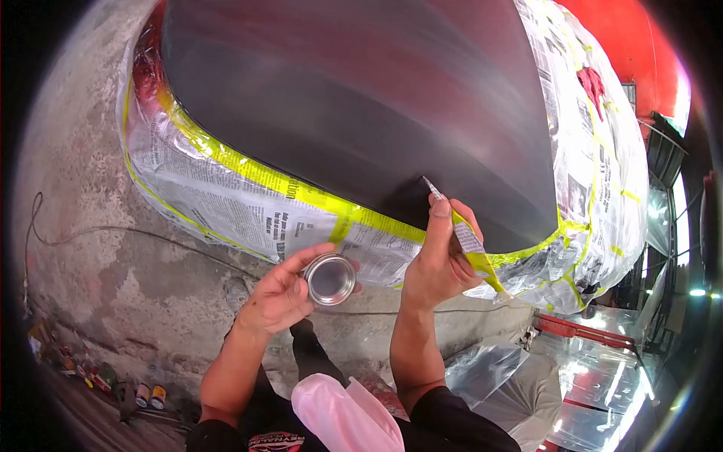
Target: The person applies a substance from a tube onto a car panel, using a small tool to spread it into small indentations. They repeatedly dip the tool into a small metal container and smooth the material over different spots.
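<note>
My left hand [279, 300] is closed round a small, shallow round container [330, 279] with a shiny rim, its mouth facing up. My right hand [437, 260] pinches a narrow piece of newspaper [467, 237] with yellow tape on it, folded to a point at its upper end. That pointed tip is right at the surface of a dark grey-black car panel [339, 120] with reddish patches. Along the panel's lower edge runs yellow masking tape [301, 190], with newspaper masking [233, 192] below it. Both hands are near this taped edge.
Newspaper masking [606, 173] also covers the right side, with a red cloth [592, 87] on it. A thin hose or cable [151, 232] lies on the concrete floor [83, 166]. Cans [151, 395] stand at lower left; plastic sheeting [486, 369] lies at lower right.
</note>
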Tool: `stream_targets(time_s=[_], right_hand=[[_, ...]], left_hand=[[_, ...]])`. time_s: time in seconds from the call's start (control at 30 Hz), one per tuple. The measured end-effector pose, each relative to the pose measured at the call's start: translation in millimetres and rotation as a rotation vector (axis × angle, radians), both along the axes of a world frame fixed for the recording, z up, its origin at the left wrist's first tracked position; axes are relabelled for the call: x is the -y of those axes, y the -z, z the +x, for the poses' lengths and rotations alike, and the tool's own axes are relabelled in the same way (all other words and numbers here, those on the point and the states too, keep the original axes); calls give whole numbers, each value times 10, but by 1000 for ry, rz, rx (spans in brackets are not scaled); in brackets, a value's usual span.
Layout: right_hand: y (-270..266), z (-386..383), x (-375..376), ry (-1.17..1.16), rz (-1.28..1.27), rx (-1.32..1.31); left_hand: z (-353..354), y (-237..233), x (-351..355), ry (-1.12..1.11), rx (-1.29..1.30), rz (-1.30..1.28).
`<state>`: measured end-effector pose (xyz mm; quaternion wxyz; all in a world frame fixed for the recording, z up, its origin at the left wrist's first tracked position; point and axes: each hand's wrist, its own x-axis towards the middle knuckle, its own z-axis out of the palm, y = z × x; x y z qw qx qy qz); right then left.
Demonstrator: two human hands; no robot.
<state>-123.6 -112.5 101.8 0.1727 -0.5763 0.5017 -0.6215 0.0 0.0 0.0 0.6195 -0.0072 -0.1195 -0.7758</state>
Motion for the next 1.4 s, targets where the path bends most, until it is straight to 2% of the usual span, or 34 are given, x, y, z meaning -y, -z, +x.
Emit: stream_targets(time_s=[0.47, 0.9, 1.03, 1.13, 1.17, 1.23, 1.27, 1.3, 1.37, 1.4], right_hand=[[-31, 13, -4, 30, 16, -81], [-200, -104, -82, 38, 50, -27], [-299, -318, -354, -109, -36, 99], [-361, -340, -501, -329, 153, 53], [-393, -329, -508, -337, 176, 70], [-422, -310, -506, -474, 332, -100], [-424, -294, -501, -456, 367, -206], [-413, -306, -485, -463, 372, -197], [-401, -339, -438, -581, 314, -420], [-407, -337, -423, -581, 311, -420]], left_hand=[[2, 12, -1, -13, 46, 31], [-5, 3, -15, -19, -8, 12], [9, -52, 32, -42, 46, 19], [17, -116, 106, -73, 105, 35], [25, -135, 142, -78, 101, 19], [43, -219, 198, -79, 120, 48], [33, -235, 234, -91, 102, 14], [36, -243, 242, -100, 83, -23], [48, -249, 241, -86, 101, 1], [35, -244, 257, -98, 99, -20]])
